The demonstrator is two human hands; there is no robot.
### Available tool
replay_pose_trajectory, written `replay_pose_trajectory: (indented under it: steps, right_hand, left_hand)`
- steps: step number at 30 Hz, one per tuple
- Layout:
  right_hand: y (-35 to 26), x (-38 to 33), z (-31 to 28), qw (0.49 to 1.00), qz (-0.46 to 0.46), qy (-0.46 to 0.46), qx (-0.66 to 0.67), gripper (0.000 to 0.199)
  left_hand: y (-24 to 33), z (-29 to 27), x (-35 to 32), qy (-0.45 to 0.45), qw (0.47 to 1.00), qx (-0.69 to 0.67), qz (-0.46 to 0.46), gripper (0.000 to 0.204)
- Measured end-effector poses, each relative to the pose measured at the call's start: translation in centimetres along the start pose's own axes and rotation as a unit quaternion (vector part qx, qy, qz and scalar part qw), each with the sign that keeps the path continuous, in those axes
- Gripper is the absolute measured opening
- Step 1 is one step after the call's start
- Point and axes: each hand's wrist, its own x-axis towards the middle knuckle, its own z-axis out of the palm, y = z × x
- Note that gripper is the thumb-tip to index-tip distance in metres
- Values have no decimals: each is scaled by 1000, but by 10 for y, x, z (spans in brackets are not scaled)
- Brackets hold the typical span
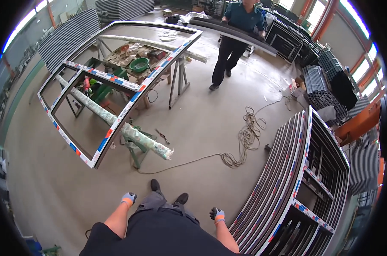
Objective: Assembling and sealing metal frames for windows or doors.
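My left hand, in a grey and orange glove with dark fingers, hangs beside my left leg, its fingers curled closed with nothing visible in them. On the other side, my right hand wears a matching glove and is closed in a fist, also without a visible object. It is nearest to a stack of dark window frames leaning at my right, apart from it. Ahead to the left, a large window frame with coloured tape strips lies across wrapped support beams on trestles. Neither hand touches it.
A co-worker stands ahead, holding long dark profiles. A coiled cable runs over the floor toward a green trestle. A green basin and tools sit beneath the large frame. Stacked profiles stand far left.
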Motion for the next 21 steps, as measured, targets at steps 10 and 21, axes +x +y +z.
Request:
replay_pose_trajectory:
  steps: [10,21]
  right_hand:
    - [36,3,-48,991,111,50,-49,15]
    - [7,34,-60,991,126,-35,26,11]
  left_hand:
    - [65,-29,13,48,997,-63,25,31]
    - [58,-11,4,47,994,-63,-77,36]
